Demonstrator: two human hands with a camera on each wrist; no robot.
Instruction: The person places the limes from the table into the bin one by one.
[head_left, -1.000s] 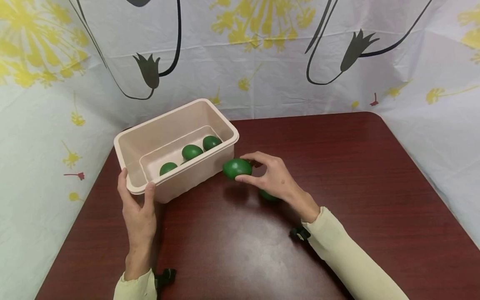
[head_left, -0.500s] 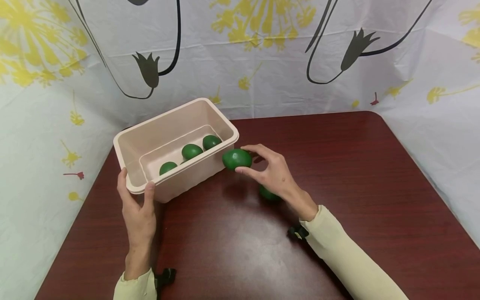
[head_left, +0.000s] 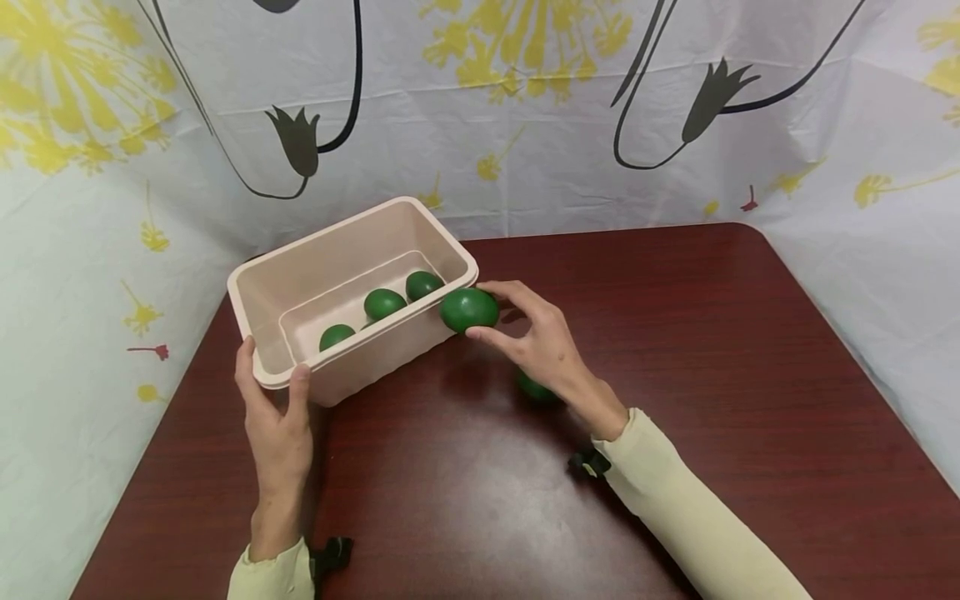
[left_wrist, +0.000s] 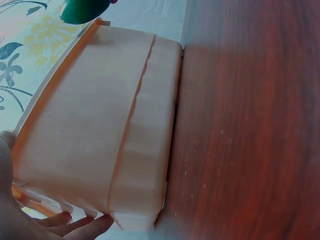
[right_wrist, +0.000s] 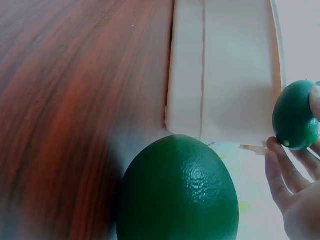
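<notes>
My right hand [head_left: 546,346] pinches a glossy green egg-shaped fruit [head_left: 468,310] between thumb and fingers. The fruit is raised above the table, overlapping the tub's near right rim in the head view; a small stem scar shows on it in the right wrist view. At the near left corner of the pale pink plastic tub [head_left: 397,346], my left hand [head_left: 277,437] grips the rim, thumb on the near side and fingers around the end. Inside the tub lie several similar green fruits [head_left: 385,303]. Another green fruit [right_wrist: 180,195] rests on the table, partly hidden under my right wrist in the head view.
The tub stands slantwise at the back left of a dark red wood-grain table [head_left: 675,333]. Behind it hangs a white cloth [head_left: 525,192] with yellow and grey flower prints. Small black straps [head_left: 588,463] sit at the wrists.
My right hand has raised the green fruit and brought it slightly left, up to the tub's rim. The left hand and the tub have stayed in place.
</notes>
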